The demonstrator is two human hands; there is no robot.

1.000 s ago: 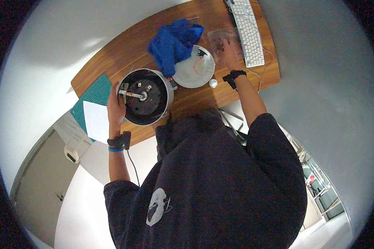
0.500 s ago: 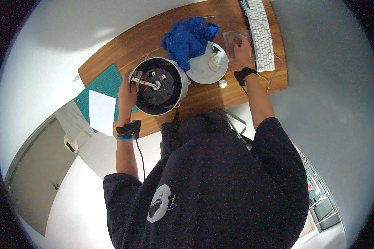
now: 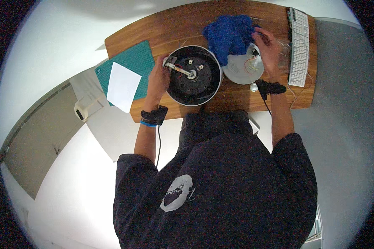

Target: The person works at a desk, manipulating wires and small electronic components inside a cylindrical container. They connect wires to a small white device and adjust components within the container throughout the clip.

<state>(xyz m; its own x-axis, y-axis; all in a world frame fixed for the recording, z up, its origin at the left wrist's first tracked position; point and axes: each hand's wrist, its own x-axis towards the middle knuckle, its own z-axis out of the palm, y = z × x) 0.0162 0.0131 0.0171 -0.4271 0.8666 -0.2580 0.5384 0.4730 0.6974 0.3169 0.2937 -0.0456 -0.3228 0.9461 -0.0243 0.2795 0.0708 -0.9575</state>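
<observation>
A round pot-shaped appliance housing (image 3: pixel 219 85), resembling a rice cooker body, stands on the table with a pale rim and dark interior. Inside it are small fittings, red wire and a narrow metal strip (image 3: pixel 178 69) running from the centre to the left rim. My left hand (image 3: pixel 158 76) is closed on the left side of the housing, beside the strip's outer end. My right hand (image 3: pixel 270 52) hovers at the right edge of a blue cloth (image 3: pixel 228 35), over a white round cover (image 3: pixel 239 72) with wires. Its fingers are curled together; anything between them is too small to make out.
A green cutting mat (image 3: pixel 143 58) with white paper (image 3: pixel 124 85) lies left. A small round white piece (image 3: pixel 254 87) sits near the cover. At the right are a clear plastic bag (image 3: pixel 285 54) and a white keyboard (image 3: pixel 299 50) with its cable. The table's front edge is close to me.
My right hand has left the plastic bag and moved left to the blue cloth and white cover. The whole view has shifted; my left hand remains at the housing's rim.
</observation>
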